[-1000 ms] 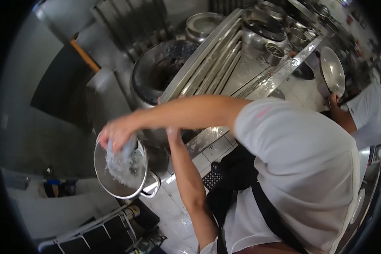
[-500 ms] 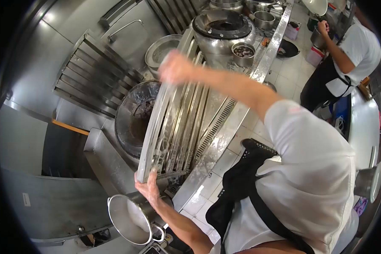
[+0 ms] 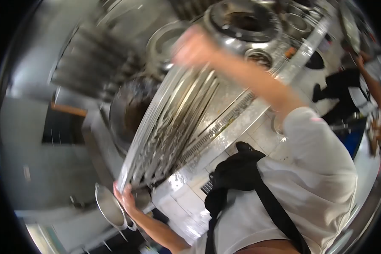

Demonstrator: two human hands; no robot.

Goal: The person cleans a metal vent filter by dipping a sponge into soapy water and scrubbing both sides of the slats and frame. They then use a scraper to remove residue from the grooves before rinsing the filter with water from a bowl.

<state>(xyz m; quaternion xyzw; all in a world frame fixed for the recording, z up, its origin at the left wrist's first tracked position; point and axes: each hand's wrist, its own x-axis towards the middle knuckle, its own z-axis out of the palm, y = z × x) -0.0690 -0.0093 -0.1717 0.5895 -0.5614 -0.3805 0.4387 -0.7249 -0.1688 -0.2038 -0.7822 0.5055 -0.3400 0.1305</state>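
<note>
A wet metal hood filter [image 3: 167,127], with long parallel slats and white suds on it, slants across the cooking range. My left hand [image 3: 125,200] grips its lower end, thumb over the frame. At the filter's upper end is my right hand [image 3: 194,47], closed like a fist and smeared by motion; whatever it may hold is hidden. To the left of the filter sits a dark wok [image 3: 129,114], partly covered by it. Close to my left hand stands a deep metal pot [image 3: 110,207] with side handles.
More slatted filters [image 3: 93,63] lean against the back wall. A round burner [image 3: 243,21] and a small pot of dark contents [image 3: 258,59] stand beyond my right forearm. A co-worker in a black apron [image 3: 347,91] is at the right, across a tiled floor [image 3: 186,199].
The view has swung and blurred. My right hand has moved farther up, toward the filter's far end. My left hand keeps its grip at the lower end.
</note>
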